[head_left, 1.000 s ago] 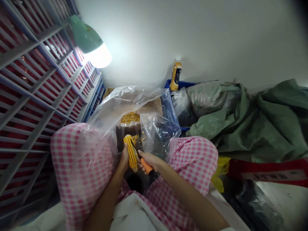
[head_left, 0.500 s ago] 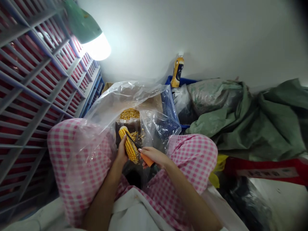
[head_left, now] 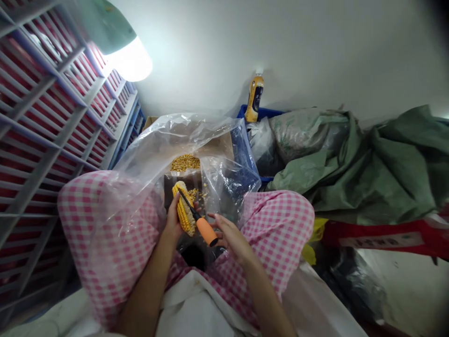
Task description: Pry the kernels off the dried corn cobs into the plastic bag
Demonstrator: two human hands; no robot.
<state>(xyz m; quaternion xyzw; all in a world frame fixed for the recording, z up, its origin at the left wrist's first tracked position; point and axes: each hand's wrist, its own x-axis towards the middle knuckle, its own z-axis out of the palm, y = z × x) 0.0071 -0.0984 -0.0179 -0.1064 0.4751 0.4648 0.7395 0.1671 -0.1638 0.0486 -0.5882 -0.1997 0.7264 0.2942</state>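
Between a wall of pale slatted crates (head_left: 65, 133) at far left and a heap of bundled goods at right, a person in pink-checked trousers (head_left: 84, 224) works corn by the light of a green lamp (head_left: 108, 28). Clear plastic sheeting (head_left: 138, 159) drapes over the left knee and around a cardboard box (head_left: 222, 146), where loose kernels (head_left: 185, 163) lie heaped. The left hand (head_left: 172, 219) has its fingers closed around a corn cob (head_left: 185, 217), held tilted above the plastic between the knees, a pale stripped band showing along its right side. Across the cob lies an orange-handled tool (head_left: 206, 231), its dark shaft against that band. Half a second ago the right hand (head_left: 229, 236) gripped the handle; now its fingers are spread and loosened just beside it, though whether any fingertip touches cannot be told. That pause in the stroke suggests the left hand and cob bear most of the tool's weight. Farther right, a yellow bottle (head_left: 254, 99) with a dark label, its brand too small to read, stands at a blue crate (head_left: 270, 113) near green cloth (head_left: 386, 173). At far right, a red panel (head_left: 331, 233) carries a pale strip of dark lettering, too blurred to read
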